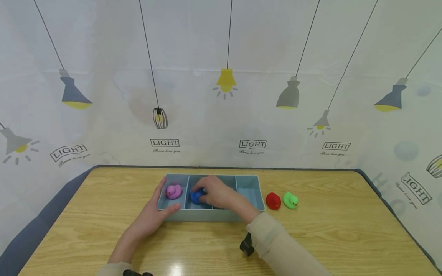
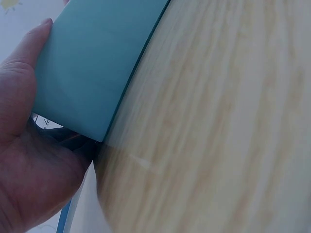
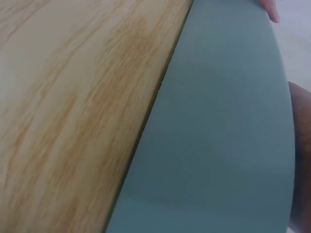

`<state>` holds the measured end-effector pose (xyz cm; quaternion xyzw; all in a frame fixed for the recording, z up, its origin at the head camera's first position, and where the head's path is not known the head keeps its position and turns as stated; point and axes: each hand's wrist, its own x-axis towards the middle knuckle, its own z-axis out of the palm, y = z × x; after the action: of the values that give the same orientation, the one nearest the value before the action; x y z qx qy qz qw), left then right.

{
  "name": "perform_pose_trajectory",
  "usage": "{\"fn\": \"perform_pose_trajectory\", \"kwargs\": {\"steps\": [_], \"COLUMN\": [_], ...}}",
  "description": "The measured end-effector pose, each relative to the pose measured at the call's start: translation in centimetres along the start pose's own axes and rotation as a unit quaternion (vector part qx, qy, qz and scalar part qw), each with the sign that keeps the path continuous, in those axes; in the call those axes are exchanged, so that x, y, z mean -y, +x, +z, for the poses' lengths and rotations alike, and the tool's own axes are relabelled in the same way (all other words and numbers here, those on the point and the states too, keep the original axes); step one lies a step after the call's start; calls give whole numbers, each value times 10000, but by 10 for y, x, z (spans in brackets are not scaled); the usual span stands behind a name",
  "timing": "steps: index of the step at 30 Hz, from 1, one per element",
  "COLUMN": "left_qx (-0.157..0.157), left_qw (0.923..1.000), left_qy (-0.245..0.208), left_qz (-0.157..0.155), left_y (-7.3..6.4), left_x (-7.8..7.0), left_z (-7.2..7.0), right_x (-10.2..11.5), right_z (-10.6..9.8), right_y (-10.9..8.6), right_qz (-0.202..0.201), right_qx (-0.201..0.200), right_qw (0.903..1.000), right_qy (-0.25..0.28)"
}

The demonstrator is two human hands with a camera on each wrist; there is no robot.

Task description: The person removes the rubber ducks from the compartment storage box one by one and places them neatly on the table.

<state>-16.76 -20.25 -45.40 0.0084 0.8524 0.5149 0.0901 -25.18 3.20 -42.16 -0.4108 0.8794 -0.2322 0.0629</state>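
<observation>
A blue-grey box (image 1: 203,216) with several compartments lies lengthwise before me. My left hand (image 1: 152,214) grips its left end, thumb over the front rim and fingers along the left wall; the left wrist view shows this hand (image 2: 29,160) around the box corner. In the leftmost compartment sits a purple toy duck (image 1: 173,191). My right hand (image 1: 218,193) reaches into the compartment beside it and holds a blue toy duck (image 1: 196,197) between thumb and fingers, partly covering it. The right wrist view mostly shows the box's front wall (image 3: 209,126).
Right of the box, a red toy duck (image 1: 273,201) and a green toy duck (image 1: 291,200) stand on the wooden table (image 1: 345,230). Behind the table hangs a pale backdrop (image 1: 193,115) printed with lamps. My right forearm crosses the box's front rim.
</observation>
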Motion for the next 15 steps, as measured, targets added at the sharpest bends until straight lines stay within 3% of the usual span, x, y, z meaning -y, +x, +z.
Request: {"fn": "perform_pose_trajectory", "kwargs": {"steps": [9, 15], "left_qx": [29, 20], "left_qw": [10000, 10000], "left_qy": [40, 35], "left_qz": [15, 34], "left_y": [0, 0], "left_x": [0, 1], "left_z": [-1, 0], "right_x": [-1, 4], "right_z": [-1, -6], "right_y": [-5, -10], "right_qz": [-183, 47], "right_qx": [-365, -520], "right_qw": [9985, 9961], "right_qy": [364, 705]}}
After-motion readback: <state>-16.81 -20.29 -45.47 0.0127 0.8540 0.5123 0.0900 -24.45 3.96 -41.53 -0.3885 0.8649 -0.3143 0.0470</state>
